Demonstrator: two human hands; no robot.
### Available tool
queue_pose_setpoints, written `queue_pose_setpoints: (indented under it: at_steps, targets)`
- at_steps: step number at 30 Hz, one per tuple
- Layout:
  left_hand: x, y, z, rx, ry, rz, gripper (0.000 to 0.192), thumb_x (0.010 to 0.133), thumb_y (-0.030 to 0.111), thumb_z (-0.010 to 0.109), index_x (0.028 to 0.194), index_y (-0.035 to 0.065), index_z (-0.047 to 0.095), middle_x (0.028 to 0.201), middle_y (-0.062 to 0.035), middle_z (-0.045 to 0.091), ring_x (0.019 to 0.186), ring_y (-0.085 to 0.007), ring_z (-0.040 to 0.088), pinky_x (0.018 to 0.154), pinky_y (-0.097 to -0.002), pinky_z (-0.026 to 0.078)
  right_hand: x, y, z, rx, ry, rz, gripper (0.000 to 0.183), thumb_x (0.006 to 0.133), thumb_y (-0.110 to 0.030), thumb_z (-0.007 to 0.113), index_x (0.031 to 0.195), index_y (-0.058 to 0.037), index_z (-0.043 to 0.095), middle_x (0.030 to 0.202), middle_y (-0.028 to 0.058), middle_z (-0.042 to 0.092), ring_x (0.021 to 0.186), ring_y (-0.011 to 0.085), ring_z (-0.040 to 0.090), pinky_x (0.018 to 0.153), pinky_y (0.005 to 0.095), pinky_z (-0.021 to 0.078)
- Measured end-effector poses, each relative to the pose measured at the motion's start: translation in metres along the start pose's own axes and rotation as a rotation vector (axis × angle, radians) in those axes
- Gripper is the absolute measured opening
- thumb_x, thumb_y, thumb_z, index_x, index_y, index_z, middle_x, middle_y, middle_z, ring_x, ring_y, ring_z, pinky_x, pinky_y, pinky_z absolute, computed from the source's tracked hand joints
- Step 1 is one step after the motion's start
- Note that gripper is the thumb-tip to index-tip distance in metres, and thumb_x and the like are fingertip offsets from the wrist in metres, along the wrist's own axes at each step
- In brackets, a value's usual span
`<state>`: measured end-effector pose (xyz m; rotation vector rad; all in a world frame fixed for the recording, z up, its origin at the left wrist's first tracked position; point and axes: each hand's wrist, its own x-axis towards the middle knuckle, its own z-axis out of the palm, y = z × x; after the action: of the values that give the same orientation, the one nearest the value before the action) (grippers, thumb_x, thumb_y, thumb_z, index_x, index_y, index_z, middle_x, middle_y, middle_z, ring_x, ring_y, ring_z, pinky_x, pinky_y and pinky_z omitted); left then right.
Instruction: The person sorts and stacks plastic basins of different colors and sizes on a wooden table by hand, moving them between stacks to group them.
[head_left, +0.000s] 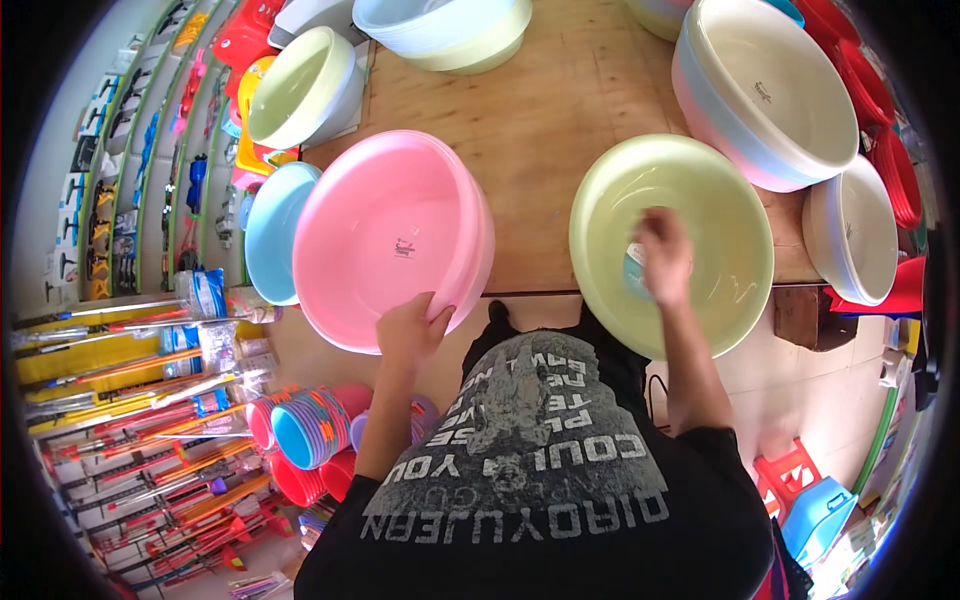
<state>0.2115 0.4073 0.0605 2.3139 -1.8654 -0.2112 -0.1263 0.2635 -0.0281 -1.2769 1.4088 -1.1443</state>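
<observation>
My left hand (414, 326) grips the near right rim of a pink plastic basin (360, 232), which seems to be nested with at least one more. The pink basin tilts towards me at the table's front edge and bears printed writing inside. Over a pale green plastic basin (720, 225) is my right hand (664, 251), blurred by motion. Beside its fingers a blue-green label (634, 271) shows on the green basin's inside, partly covered by the hand. Whether the right fingers touch or hold anything cannot be made out.
On the wooden table (525, 150) stand stacked cream basins (787, 82) at right and a blue and green stack (450, 34) at the back. A blue basin (281, 232) sits left of the pink one. Stacked buckets (300, 431) lie low at left, near shelves of long-handled tools.
</observation>
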Motion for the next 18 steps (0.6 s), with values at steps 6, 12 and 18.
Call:
queue_pose_setpoints:
  at_steps: [6, 12, 18]
  targets:
    - [0.004, -0.007, -0.016, 0.12, -0.181, 0.001, 0.039, 0.083, 0.044, 0.068, 0.1, 0.0096, 0.07, 0.076, -0.015, 0.068, 0.074, -0.0352, 0.067, 0.066, -0.0457, 0.052, -0.034, -0.056, 0.14, -0.152, -0.518, -0.004, 0.042, 0.084, -0.034, 0.066, 0.112, -0.0017, 0.061, 0.089, 0.0166, 0.069, 0.084, 0.032, 0.068, 0.078, 0.0404, 0.0533]
    - [-0.007, -0.045, -0.008, -0.132, -0.143, 0.211, 0.039, 0.083, 0.04, 0.07, 0.105, 0.009, 0.07, 0.086, -0.0157, 0.07, 0.081, -0.0318, 0.069, 0.072, -0.0429, 0.053, -0.029, -0.045, 0.189, -0.339, -0.542, 0.015, 0.057, 0.079, -0.045, 0.07, 0.115, -0.0017, 0.059, 0.09, 0.017, 0.07, 0.084, 0.0336, 0.069, 0.077, 0.0433, 0.0534]
    - [0.004, -0.127, -0.04, -0.287, 0.182, -0.289, 0.035, 0.082, 0.029, 0.073, 0.108, 0.0064, 0.068, 0.085, -0.0106, 0.068, 0.08, -0.0309, 0.068, 0.074, -0.0429, 0.053, -0.012, -0.061, 0.207, -0.531, -0.455, 0.082, 0.061, 0.075, -0.049, 0.072, 0.112, -0.0039, 0.058, 0.085, 0.0138, 0.07, 0.083, 0.0325, 0.069, 0.078, 0.0434, 0.0539]
